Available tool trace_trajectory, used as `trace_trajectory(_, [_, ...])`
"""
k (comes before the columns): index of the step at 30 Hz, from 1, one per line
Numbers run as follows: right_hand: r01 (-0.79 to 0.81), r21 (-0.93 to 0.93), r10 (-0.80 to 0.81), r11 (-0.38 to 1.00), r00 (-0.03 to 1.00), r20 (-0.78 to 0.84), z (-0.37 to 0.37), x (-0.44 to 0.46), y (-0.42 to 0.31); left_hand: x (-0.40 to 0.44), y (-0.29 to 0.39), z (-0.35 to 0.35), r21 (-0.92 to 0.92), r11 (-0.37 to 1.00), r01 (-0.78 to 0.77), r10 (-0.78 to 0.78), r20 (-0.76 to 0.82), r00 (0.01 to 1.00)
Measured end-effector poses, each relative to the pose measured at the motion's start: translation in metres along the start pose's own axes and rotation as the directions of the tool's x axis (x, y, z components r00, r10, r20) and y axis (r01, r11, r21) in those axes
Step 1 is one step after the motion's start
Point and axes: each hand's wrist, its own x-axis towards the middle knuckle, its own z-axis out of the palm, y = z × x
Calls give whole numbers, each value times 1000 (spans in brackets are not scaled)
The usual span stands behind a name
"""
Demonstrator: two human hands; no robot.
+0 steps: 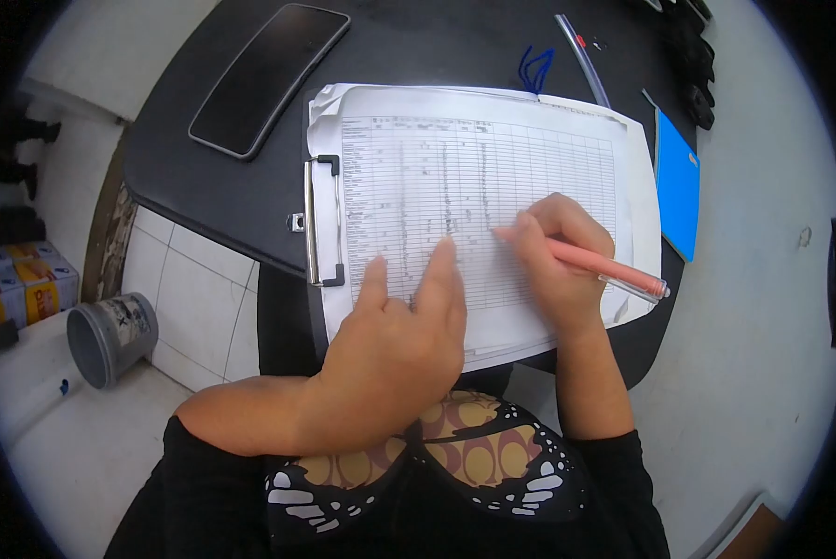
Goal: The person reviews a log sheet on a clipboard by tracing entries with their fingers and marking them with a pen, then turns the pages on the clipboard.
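R hand (562, 265) grips pink pen (614, 266), tip at sheet (479, 186) on clipboard (311, 228), by table's (418, 47) near edge; L hand (395, 345) (empty, fingers spread) on sheet. Prob. mid-writing; next stroke needs paper steady.

A: Bright or dim?
B: Fairly bright, with pale, even light across the paper (558, 177) and the floor tiles (194, 298).
A: Coming from where?
B: Hard to tell.
A: And shadows?
B: Soft on the paper, deepest below the edge of the black tabletop (427, 51).
A: Any glare?
B: Just a greyish sheen on that tabletop, plus small glints along the metal clip (311, 224).
A: Sharp enough to read?
B: Hardly; only grey, smeared flecks for the small print.
A: And towards the edges?
B: Strongly bowed, fisheye-fashion, with a curved phone (269, 79), a rounded tabletop rim, and black corners fringed in blue.
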Motion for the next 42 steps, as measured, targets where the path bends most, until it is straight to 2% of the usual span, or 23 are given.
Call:
trace_trajectory(4, [31, -28, -31, 999, 999, 24, -2, 1, 1, -1, 1, 1, 12, 1000, -19, 19, -26, 999])
trace_trajectory(10, [-278, 128, 282, 952, 959, -14, -16, -1, -13, -2, 2, 0, 2, 1000, -26, 26, -51, 998])
trace_trajectory(19, [-209, 133, 213, 969, 977, -11, -5, -9, -15, -1, 2, 3, 12, 1000, -28, 29, -37, 999])
trace_trajectory(28, [-49, 30, 50, 998, 998, -25, -3, -7, -5, 0, 2, 0, 1, 999, -41, 41, -21, 999])
trace_trajectory(37, [-22, 62, 24, 998, 999, -30, -1, -8, -1, 1, 4, 1, 9, 1000, -29, 29, -23, 999])
trace_trajectory(42, [25, -5, -26, 1000, 999, -35, 0, -9, 1, 1, 3, 1, 2, 999, -33, 33, -20, 999])
